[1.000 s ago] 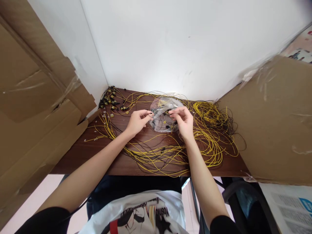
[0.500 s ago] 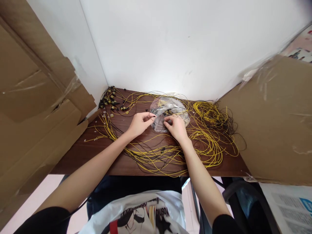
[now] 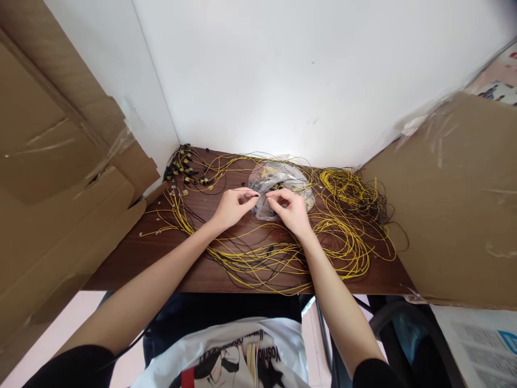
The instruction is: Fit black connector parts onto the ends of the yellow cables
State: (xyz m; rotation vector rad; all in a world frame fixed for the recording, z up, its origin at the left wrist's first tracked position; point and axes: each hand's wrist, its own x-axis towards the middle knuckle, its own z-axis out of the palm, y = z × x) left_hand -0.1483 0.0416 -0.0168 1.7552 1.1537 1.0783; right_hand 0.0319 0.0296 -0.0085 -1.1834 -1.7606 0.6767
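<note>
Over a clear plastic bag (image 3: 283, 173) at the middle of the table, both hands work close together with a small gap between fingertips. My left hand (image 3: 236, 206) is pinched on a tiny black piece (image 3: 256, 195). My right hand (image 3: 288, 209) has thumb and forefinger pressed together at the bag's front; what lies between them is too small to name. Thin dark wires pass near the fingertips. Yellow and black wires (image 3: 258, 258) curve across the table in front of the hands, and dark connectors with yellow parts (image 3: 186, 164) lie at the back left.
A tangled coil of yellow and black wire (image 3: 347, 188) lies at the right of the brown table (image 3: 133, 264). Cardboard panels stand at the left (image 3: 48, 161) and right (image 3: 456, 205). A white wall (image 3: 283, 75) rises behind.
My right hand has moved slightly left, closer to my left hand, and its fingertips have come together. My left hand has barely shifted.
</note>
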